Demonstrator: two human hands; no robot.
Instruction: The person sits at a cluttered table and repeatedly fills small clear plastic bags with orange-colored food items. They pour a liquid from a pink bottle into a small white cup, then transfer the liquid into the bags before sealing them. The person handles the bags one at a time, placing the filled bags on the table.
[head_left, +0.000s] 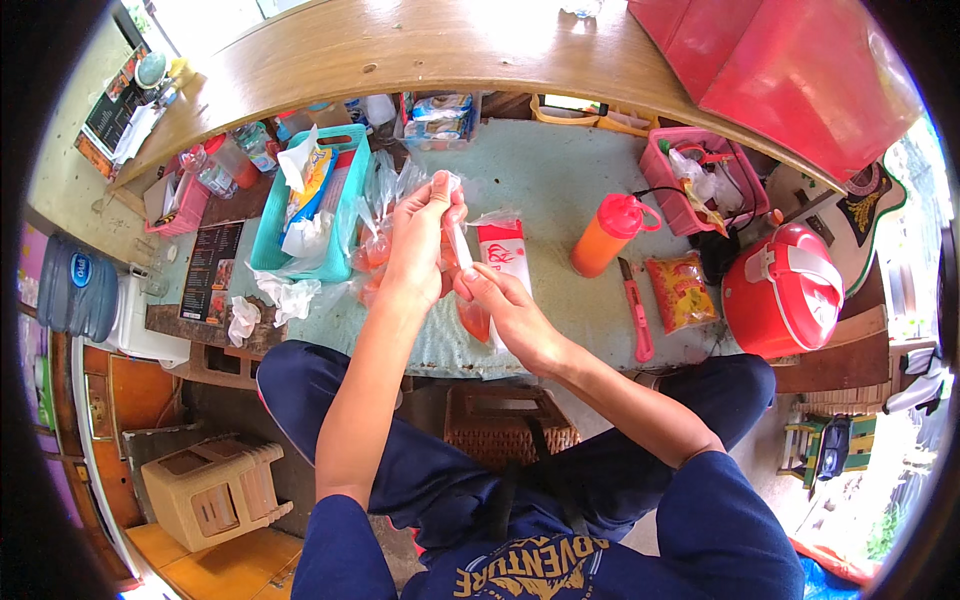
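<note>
My left hand (427, 232) grips the gathered top of a small clear plastic bag (474, 319) with orange-red sauce in its bottom. Just below and to the right, my right hand (506, 307) pinches the twisted neck of the same bag. The sauce end hangs beneath my fingers, beside a red and white packet (506, 251). Several filled sauce bags (371, 251) lie behind my left hand, partly hidden by it. To the right, a squeeze bottle (604, 236) of orange sauce with a red lid stands upright. A pink-handled cutter (640, 319) lies near the table's front edge.
A turquoise basket (266, 244) with tissues and packets stands left, near crumpled tissues (292, 296). At right are a yellow-red packet (681, 292), a red rice cooker (784, 292) and a pink basket (656, 169). A wooden shelf (450, 45) overhangs the back of the table (570, 165).
</note>
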